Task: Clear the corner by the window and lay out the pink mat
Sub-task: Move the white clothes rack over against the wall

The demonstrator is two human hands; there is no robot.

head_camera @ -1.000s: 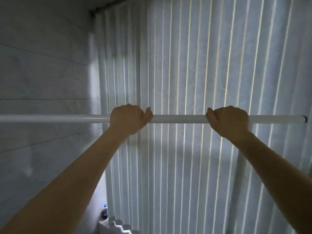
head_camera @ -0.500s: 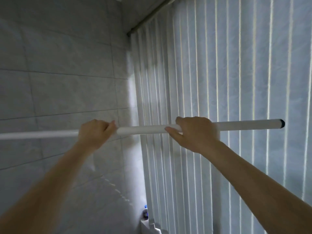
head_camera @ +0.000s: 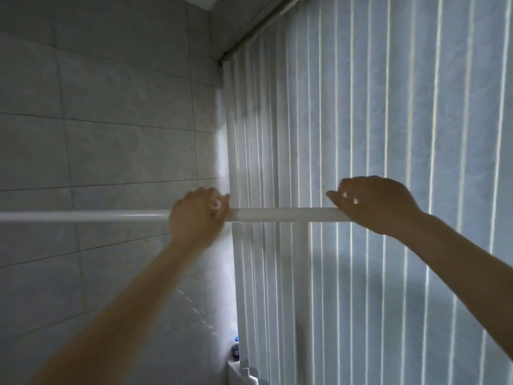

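Note:
A long white rod [head_camera: 280,214] runs level at chest height, from the left edge of the view to the window blinds. My left hand [head_camera: 198,216] is closed around it near the corner. My right hand [head_camera: 374,204] curls over the rod's right end and hides the tip. Both arms reach up and forward. The pink mat is not in view.
A grey tiled wall [head_camera: 111,151] fills the left side. Closed vertical blinds [head_camera: 388,120] hang from a dark rail [head_camera: 258,31] on the right. Low in the corner stands a small bottle with a blue cap [head_camera: 236,348], beside a white ledge [head_camera: 244,377].
The rod has slid left through my right hand, which now covers the end that stuck out before. The view has turned further towards the tiled wall and the corner.

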